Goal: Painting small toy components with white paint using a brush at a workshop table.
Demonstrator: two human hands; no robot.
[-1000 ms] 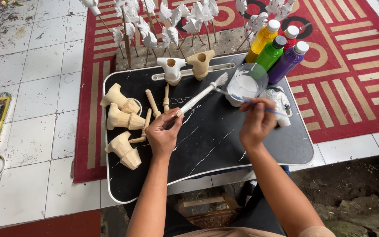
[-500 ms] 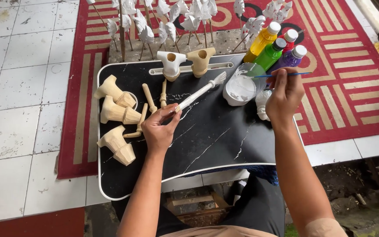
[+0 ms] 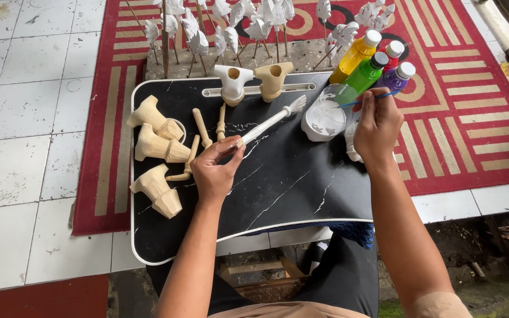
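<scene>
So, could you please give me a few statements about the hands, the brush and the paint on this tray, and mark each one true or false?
1. The left hand holds a white-painted stick piece over the black tray. True.
2. The right hand holds a pair of scissors. False: it holds a thin blue-handled brush.
3. The brush reaches toward the cup of white paint. True.
4. The paint bottles lie tipped over on the tiles. False: they stand upright at the tray's far right corner.
5. Three unpainted wooden pieces lie at the tray's left side. True.
</scene>
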